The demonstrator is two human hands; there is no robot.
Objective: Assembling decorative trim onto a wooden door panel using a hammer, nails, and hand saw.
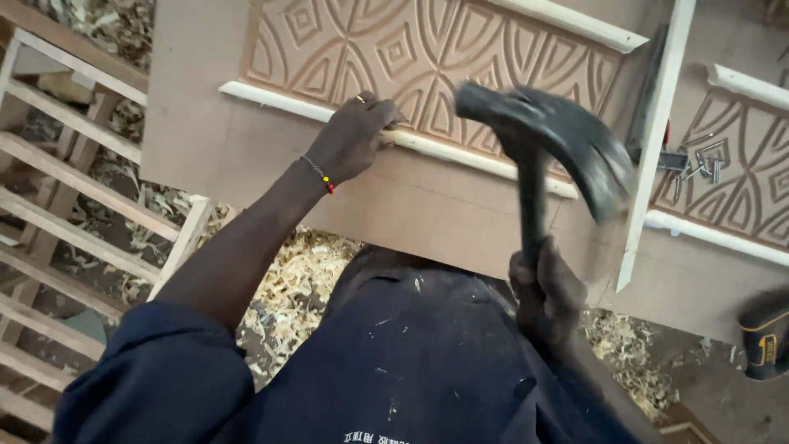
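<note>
L hand [355,136] pinching trim [460,154] flat on panel [205,140], prob steadying a nail, can't tell | R hand [544,289] gripping hammer [549,140], swinging above trim | trim looking partway nailed imo | spare nails [699,164] lying right of trim

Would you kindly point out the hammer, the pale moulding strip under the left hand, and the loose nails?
hammer [567,140], head view, on its blurred dark head.
pale moulding strip [271,100], head view, on its bare stretch left of the hand.
loose nails [699,164], head view, on the pile's middle.
</note>
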